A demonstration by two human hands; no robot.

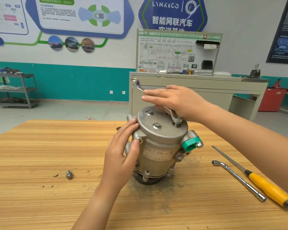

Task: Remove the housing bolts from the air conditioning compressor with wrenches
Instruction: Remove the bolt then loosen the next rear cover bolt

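Observation:
The grey air conditioning compressor (158,151) stands upright on the wooden table (40,163). My left hand (121,156) grips its left side, thumb and fingers around a mounting ear. A silver offset ring wrench (174,116) sits with one ring on a partly raised housing bolt (176,124) at the top cover's right edge. Its other end (136,83) pokes out past my fingertips. My right hand (176,100) lies flat on the wrench shaft with fingers straight. Two more bolts (157,125) sit seated in the cover. One loose bolt (69,174) lies on the table to the left.
An L-shaped socket wrench (238,180) and a yellow-handled screwdriver (266,186) lie on the table to the right. A green cap (190,144) with a bolt sticks out of the compressor's right side. A beige training bench (198,90) stands behind the table, a metal shelf rack (15,90) far left.

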